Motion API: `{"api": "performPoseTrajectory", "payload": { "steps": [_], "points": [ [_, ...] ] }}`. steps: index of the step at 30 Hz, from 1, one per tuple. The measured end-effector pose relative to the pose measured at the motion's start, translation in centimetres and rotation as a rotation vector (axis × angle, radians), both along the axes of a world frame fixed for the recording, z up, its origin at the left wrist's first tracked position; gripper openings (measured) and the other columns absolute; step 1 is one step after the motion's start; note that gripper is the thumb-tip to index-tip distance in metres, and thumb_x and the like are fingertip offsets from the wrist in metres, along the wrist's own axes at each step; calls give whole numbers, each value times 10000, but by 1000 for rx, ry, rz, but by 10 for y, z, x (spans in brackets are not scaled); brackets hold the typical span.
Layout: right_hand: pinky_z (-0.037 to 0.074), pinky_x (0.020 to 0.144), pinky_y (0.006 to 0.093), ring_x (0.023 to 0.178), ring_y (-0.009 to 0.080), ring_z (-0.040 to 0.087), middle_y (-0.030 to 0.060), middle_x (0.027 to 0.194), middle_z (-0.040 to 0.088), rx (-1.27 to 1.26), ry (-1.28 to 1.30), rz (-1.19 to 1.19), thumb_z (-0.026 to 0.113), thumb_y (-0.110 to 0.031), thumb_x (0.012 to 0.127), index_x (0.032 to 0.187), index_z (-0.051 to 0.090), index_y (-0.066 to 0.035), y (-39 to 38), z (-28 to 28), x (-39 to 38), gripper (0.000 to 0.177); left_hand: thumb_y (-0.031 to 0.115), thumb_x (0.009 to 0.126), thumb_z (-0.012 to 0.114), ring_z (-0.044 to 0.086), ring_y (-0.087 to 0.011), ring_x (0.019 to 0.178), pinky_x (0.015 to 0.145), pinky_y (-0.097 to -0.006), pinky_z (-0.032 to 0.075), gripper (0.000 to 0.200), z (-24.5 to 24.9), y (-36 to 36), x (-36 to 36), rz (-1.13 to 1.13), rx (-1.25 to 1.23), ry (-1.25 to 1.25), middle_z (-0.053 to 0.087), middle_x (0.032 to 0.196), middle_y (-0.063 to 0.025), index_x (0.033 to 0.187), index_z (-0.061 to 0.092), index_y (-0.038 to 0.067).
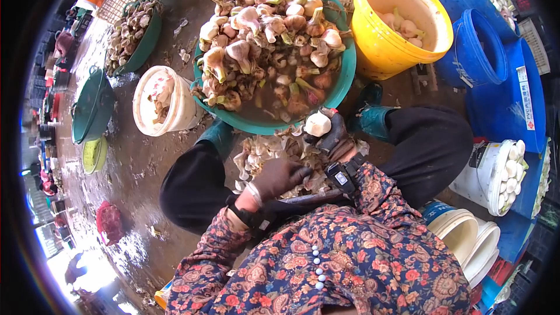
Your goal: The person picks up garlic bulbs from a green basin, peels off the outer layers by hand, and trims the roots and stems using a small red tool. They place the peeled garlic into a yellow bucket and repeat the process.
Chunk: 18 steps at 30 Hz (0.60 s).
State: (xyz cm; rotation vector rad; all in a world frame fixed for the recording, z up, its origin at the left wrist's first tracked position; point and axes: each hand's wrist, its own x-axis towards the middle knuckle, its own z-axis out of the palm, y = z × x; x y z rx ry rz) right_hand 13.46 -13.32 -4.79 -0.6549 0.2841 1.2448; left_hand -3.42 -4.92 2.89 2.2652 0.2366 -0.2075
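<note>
A peeled white garlic bulb [318, 123] is held in my gloved right hand [333, 134], just beyond the near rim of a green basin [349, 76]. Unpeeled garlic bulbs [239, 52] are heaped in the basin, some lying in brownish water. My left hand [279, 179], in a dark glove, is to the left and nearer my body, above loose garlic skins [256, 154]. Its fingers are curled together, and whatever they may hold is too small or hidden to make out.
A yellow bucket [373, 41] with a few bulbs stands right of the basin, and a white bucket [140, 105] with skins stands left. Blue tubs [531, 99] and a white bucket of peeled garlic [478, 181] are at the right. My knees flank the skins.
</note>
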Motion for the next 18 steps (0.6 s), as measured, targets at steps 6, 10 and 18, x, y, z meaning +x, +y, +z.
{"api": "performPoseTrajectory", "payload": {
  "steps": [6, 10, 18],
  "points": [
    [521, 720, 342, 773, 216, 622, 75, 884, 621, -146, -518, 98, 426, -308, 909, 923, 571, -52, -6, -23, -20, 295, 334, 795, 617, 607, -349, 894, 769, -400, 472, 409, -66, 76, 36, 712, 81, 38, 627, 978, -208, 1021, 578, -4],
    [517, 740, 397, 865, 277, 605, 138, 975, 602, -130, -273, 145, 484, -276, 874, 1011, 547, -24, -6, -95, 2, 293, 444, 669, 698, 605, -326, 931, 830, -375, 463, 662, -130, 125, 78, 664, -75, 178, 632, 963, -199, 1142, 542, 9],
    [456, 886, 327, 944, 195, 594, 93, 1032, 602, 92, -689, -116, 448, -428, 921, 1144, 537, -10, 48, 120, 94, 482, 345, 730, 711, 615, -158, 722, 593, -286, 497, 365, -157, 130, 122, 858, -793, -103, 628, 873, -85, 911, 656, 33]
  ]
}}
